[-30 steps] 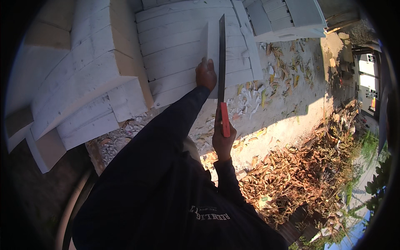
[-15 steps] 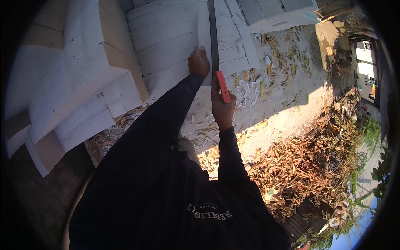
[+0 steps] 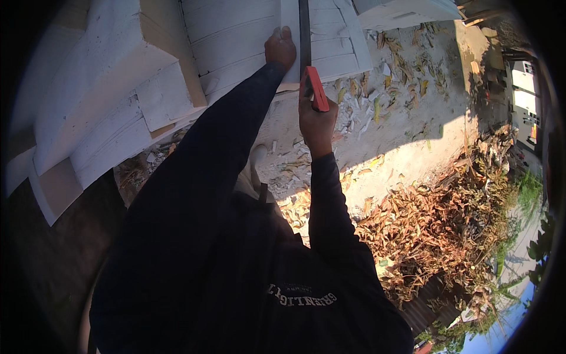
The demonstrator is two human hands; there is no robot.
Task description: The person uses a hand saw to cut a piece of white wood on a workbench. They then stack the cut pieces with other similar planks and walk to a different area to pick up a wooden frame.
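In my right hand (image 3: 319,125) is the red handle of a handsaw (image 3: 305,41), with my fingers wrapped round it. The saw's long dark blade points straight away from me over a stack of white slabs (image 3: 236,44). Just left of the blade runs a narrow white strip (image 3: 289,15), lying lengthwise beside it. My left hand (image 3: 280,48) is closed at the edge of this strip, thumb up and fingers curled. The underside of that hand is hidden, and so is the far end of the saw.
Large white blocks (image 3: 106,76) are stacked at the left, with another white block (image 3: 407,12) at the far right. White offcuts (image 3: 352,115) and dry leaves litter the ground. A heap of brown leaves (image 3: 424,230) lies to the right.
Both hands and the saw sit higher in the picture, as do the slabs and blocks, so the view has shifted. My grip on the saw is the same.
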